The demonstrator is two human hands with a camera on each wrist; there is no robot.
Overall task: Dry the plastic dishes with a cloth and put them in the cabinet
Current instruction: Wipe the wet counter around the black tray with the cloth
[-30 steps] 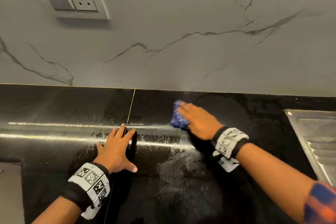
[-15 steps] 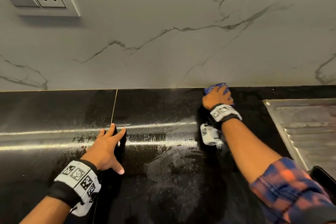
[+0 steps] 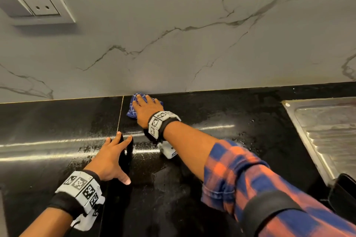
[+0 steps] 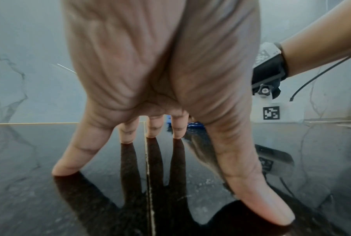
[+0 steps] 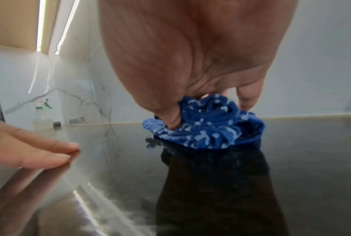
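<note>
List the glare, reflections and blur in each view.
Head: long bright glare streaks cross the glossy black countertop; wall lines bow from the wide lens. Left wrist: left hand mirrored darkly in the counter, palm soft and oversized. Right wrist: blue cloth fairly sharp, the right hand over it blurred, pale glare lower left.

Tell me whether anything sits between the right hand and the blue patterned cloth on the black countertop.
Nothing does. The right hand already presses the bunched blue patterned cloth onto the glossy black countertop, fingers curled into it. The left hand rests apart.

Wet black counter (image 3: 240, 113), steel drainboard (image 3: 327, 131) right, wall socket (image 3: 38, 4) above
</note>
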